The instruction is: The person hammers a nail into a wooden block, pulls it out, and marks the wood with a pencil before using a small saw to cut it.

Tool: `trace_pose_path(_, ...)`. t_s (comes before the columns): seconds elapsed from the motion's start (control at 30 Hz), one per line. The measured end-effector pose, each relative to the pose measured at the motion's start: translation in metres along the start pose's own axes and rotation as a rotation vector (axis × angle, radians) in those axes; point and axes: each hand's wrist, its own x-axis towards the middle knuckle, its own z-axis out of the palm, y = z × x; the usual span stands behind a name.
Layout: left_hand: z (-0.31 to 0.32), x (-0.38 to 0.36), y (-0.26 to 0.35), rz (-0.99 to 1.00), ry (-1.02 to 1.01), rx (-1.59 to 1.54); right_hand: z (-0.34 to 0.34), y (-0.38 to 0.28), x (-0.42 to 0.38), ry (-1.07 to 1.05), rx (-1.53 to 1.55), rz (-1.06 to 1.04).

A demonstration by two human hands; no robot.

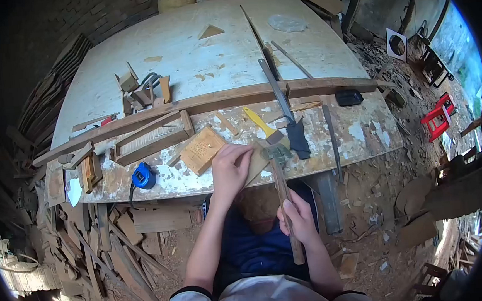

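Note:
My right hand (298, 218) is wrapped around the wooden handle of a hammer (281, 187). The hammer's head lies over the front of the workbench, beside a yellow-handled brush (260, 124). Close to the hammer head, my left hand (232, 170) has its thumb and fingers pinched together above a thin tan board (257, 167). Whatever is between those fingertips is too small to make out. Touching or just behind the left hand is a square wooden block (202, 149) with small dark holes in its top.
Across the workbench (170, 178) runs a long wooden beam (215, 99). A handsaw (277, 89), a dark file (331, 138), a blue tape measure (143, 176), a wooden frame (153, 138) and a black case (348, 97) lie around. Scrap wood (120, 259) covers the floor.

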Motion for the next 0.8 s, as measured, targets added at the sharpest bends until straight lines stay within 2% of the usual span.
trace_pose_path(0.37, -0.003, 0.001, 0.001, 0.023, 0.002, 0.006, 0.003, -0.001, 0.002, 0.001, 0.017, 0.014)
trace_pose_path(0.7, 0.0, -0.002, -0.004, -0.094, -0.007, -0.014, 0.025, -0.048, -0.001, -0.054, 0.011, -0.103)
trace_pose_path(0.8, 0.0, -0.002, -0.002, -0.122, -0.011, -0.025, 0.024, -0.039, 0.01, -0.084, -0.005, -0.049)
